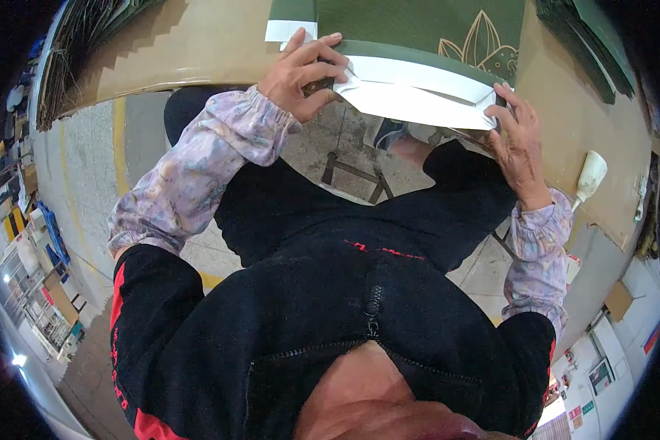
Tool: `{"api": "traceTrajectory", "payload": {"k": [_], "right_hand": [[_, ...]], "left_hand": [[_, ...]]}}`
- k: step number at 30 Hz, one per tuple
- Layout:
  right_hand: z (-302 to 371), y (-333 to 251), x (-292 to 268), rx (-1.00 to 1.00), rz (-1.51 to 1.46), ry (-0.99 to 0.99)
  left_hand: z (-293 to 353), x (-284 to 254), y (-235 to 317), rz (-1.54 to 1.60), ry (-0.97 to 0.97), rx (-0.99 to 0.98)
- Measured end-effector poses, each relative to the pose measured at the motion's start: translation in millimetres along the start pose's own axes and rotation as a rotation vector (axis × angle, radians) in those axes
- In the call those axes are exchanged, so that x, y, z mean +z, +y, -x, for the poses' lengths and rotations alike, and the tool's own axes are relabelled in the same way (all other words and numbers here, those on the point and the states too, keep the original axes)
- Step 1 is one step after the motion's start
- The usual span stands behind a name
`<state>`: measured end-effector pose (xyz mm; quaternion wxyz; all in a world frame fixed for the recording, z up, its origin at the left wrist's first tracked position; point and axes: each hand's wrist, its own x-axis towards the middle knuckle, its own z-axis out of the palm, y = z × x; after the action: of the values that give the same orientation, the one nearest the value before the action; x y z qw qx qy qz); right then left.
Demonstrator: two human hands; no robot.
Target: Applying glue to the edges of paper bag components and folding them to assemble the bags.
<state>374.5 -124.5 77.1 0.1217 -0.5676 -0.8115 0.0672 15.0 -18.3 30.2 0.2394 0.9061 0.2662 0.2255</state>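
A green paper bag (411, 28) with a gold flower outline lies flat at the table's front edge. Its near end is opened into white flaps (418, 104) that jut past the edge. My left hand (304, 77) grips the left corner of these flaps, thumb below and fingers above. At the opposite corner, my right hand (519, 136) pinches the folded white paper between thumb and fingers. A white strip (290, 31) of paper shows beside the bag, just beyond my left fingertips. The fingertips are partly hidden by the folds.
Stacks of dark green folded paper (88, 48) and more green sheets (583, 55) lie on the tan table (191, 48) at either side. A white plastic bottle-shaped thing (592, 174) rests on the right. A dark metal stool frame (356, 174) stands below the edge.
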Motion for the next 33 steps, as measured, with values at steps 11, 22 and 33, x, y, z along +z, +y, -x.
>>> {"api": "traceTrajectory", "payload": {"k": [11, 22, 33], "right_hand": [[-4, -2, -2, 0.034, -0.069, 0.056], [-9, -10, 0, 0.263, -0.32, 0.174], [3, -5, 11, 0.267, -0.373, 0.226]], "left_hand": [[0, 0, 1, 0.087, 0.062, -0.012], [-1, -5, 8, 0.196, 0.099, -0.081], [1, 2, -1, 0.101, -0.006, 0.033]]}}
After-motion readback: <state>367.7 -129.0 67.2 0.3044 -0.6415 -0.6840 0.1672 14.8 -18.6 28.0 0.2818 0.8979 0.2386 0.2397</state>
